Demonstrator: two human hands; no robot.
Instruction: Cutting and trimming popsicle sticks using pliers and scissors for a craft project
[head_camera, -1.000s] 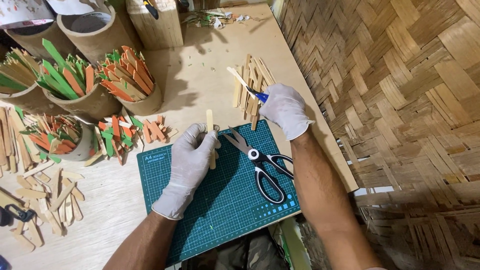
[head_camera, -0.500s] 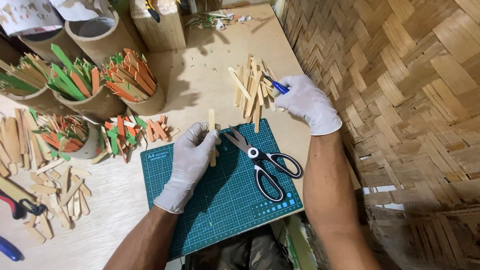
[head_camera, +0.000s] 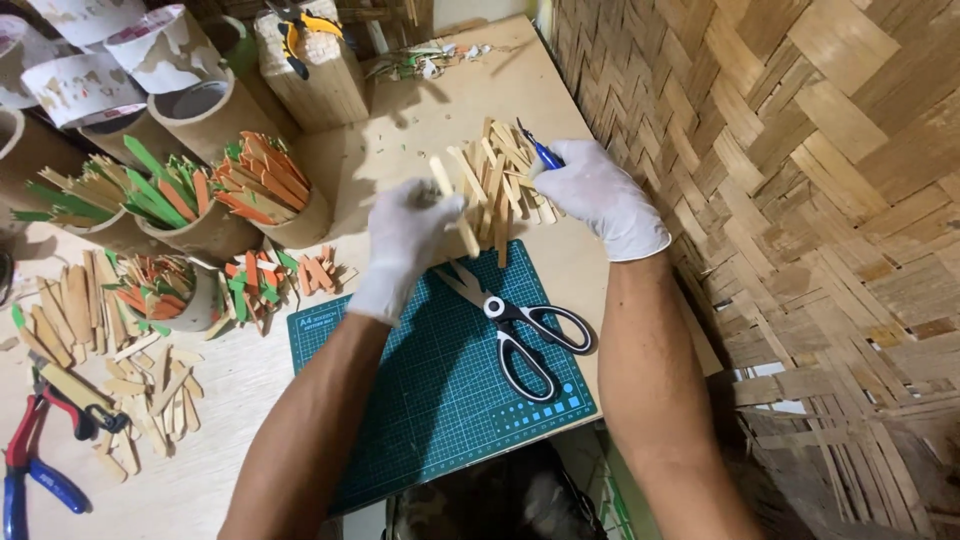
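Both hands gloved in white. Left hand (head_camera: 405, 240) closed around a plain bamboo strip (head_camera: 452, 203), flat and pale, held tilted above the top edge of the cutting mat (head_camera: 440, 400). Right hand (head_camera: 600, 195) pinches a blue-handled craft knife (head_camera: 540, 150), blade tip pointing up and away; its fingers rest at the edge of a loose pile of bare strips (head_camera: 500, 180) lying on the surface (head_camera: 420, 110).

Mat: dark green, gridded, rectangular, corner hanging over the near edge. Scissors (head_camera: 515, 320) lie on it, blades shut, black loop handles toward the right forearm.

Left of the mat: scattered short strips painted orange and green (head_camera: 265, 280), then cardboard tubes standing upright, stuffed with orange-tipped sticks (head_camera: 265, 185) and green-tipped sticks (head_camera: 150, 195). Further left, unpainted offcuts (head_camera: 150, 390) in a heap, and pliers with red and blue grips (head_camera: 30, 460) at the surface's edge.

Right side: woven bamboo wall (head_camera: 780, 200), herringbone pattern, coarse and matte.
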